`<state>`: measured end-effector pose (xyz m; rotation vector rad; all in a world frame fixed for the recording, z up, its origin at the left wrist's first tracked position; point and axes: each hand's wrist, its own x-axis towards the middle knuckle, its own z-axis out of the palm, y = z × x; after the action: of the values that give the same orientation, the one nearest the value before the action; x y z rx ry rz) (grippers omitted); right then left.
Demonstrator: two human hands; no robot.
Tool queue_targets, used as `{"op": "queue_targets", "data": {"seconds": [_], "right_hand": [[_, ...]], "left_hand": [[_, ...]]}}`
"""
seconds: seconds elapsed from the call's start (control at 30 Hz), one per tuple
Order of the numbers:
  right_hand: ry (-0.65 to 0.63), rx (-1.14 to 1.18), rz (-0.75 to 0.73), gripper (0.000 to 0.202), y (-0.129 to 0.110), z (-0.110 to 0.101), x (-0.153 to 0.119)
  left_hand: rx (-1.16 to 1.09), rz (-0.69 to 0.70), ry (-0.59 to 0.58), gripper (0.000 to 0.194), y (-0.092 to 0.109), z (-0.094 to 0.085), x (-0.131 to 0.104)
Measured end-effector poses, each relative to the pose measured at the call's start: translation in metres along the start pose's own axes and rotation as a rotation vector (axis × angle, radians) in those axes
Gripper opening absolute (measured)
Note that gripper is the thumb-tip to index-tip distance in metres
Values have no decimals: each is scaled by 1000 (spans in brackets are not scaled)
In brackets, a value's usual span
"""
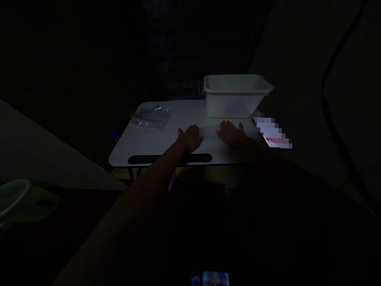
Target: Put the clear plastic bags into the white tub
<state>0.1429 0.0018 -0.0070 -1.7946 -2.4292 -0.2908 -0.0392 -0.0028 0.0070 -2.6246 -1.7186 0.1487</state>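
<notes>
Both my hands rest on a small white table in dim light. Between them lies a thin, clear sheet, likely plastic film; its edges are hard to make out. My left hand presses flat at the sheet's left side, fingers stretched out. At its right side my right hand is also flat, palm down, with the thumb apart. A crumpled clear plastic bag lies on the table to the left of my left hand. Just behind my right hand stands a white plastic tub.
A lit phone or tablet, its screen blurred out, lies at the table's right edge. A black slot runs along the front edge. On the lower left is a green basket. Another lit screen glows at the bottom. Walls flank the table.
</notes>
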Motion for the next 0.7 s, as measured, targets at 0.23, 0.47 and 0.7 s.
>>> {"op": "queue_targets", "data": {"seconds": [0.23,0.47,0.7], "right_hand": [[-26,4,117,54,5,2,2],[-17,33,99,53,5,-1,2],[7,72,77,51,10,1,2]], "left_hand": [[33,0,-1,56,1,0,-1],[-10,10,19,57,-1,1,-1],[-23,29,34,56,3,-7,-4]]}}
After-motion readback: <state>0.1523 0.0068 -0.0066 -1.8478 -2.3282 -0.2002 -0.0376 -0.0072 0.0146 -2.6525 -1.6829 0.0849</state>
